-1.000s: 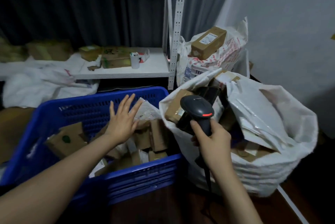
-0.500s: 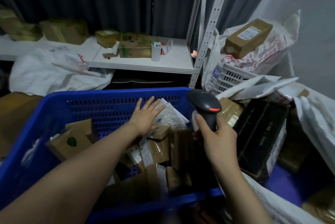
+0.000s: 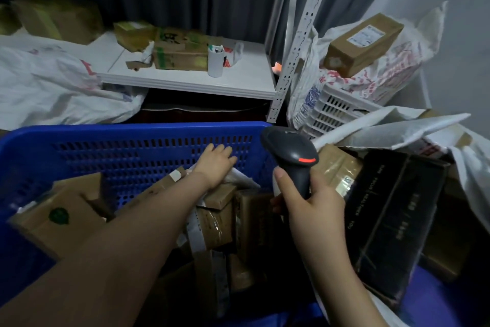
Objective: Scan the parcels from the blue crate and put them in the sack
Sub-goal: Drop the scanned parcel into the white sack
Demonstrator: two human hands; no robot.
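Note:
The blue crate [image 3: 127, 141] fills the lower left and holds several brown cardboard parcels [image 3: 220, 210]. My left hand [image 3: 216, 165] reaches deep into the crate with its fingers extended, resting on a white-wrapped parcel [image 3: 238, 177] near the far wall. My right hand [image 3: 310, 207] grips the handle of a black barcode scanner [image 3: 291, 154], its red light showing, above the crate's right edge. The white sack [image 3: 472, 167] is on the right, packed with a black box [image 3: 392, 215], a taped brown box [image 3: 336, 167] and a white mailer [image 3: 392, 130].
A white shelf [image 3: 238, 82] behind the crate carries cardboard boxes and a white cup [image 3: 215, 60]. A perforated white upright [image 3: 297, 43] stands beside it. A white basket [image 3: 334, 106] under a printed bag bears a labelled brown box [image 3: 363, 43]. A crumpled white sack [image 3: 53, 88] lies at left.
The view has tilted down and closer to the crate. My left hand has reached farther in, onto the white-wrapped parcel. The scanner hand has stayed near the crate's right edge.

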